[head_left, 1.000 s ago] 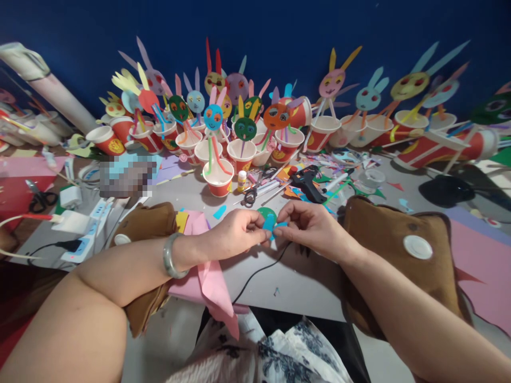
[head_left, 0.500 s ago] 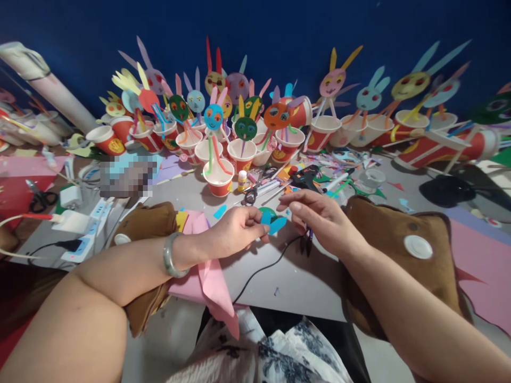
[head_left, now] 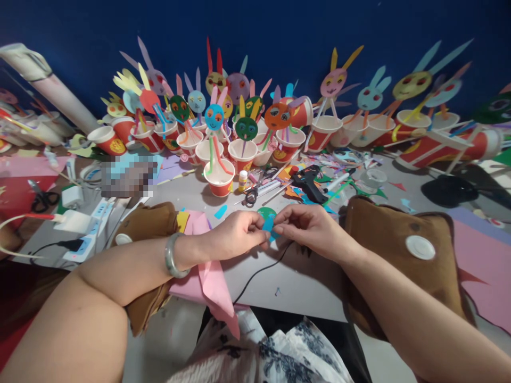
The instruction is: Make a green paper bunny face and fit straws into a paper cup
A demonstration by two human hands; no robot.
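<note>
My left hand (head_left: 238, 234), with a bracelet on the wrist, pinches a small blue paper piece (head_left: 270, 224) between thumb and fingertips. From the other side, my right hand (head_left: 311, 230) has its thumb and fingers closed on the right edge of that piece. Just beyond the fingertips lies a round green paper disc (head_left: 265, 211), partly covered by the blue paper and my hands. Another blue paper cutout (head_left: 220, 211) rests on the table to the left of it. A black cable (head_left: 255, 274) runs beneath my hands.
Paper cups (head_left: 219, 185) with paper rabbit figures line the back. Scissors (head_left: 251, 198), a small glue bottle (head_left: 242, 182) and a black glue gun (head_left: 310, 182) lie beyond my hands. Brown cushions (head_left: 395, 276) flank both arms; a power strip (head_left: 90, 234) is at left.
My right hand has moved left and down to the blue paper, and its fingers have closed there. The blue piece has turned more upright. My left hand keeps its hold.
</note>
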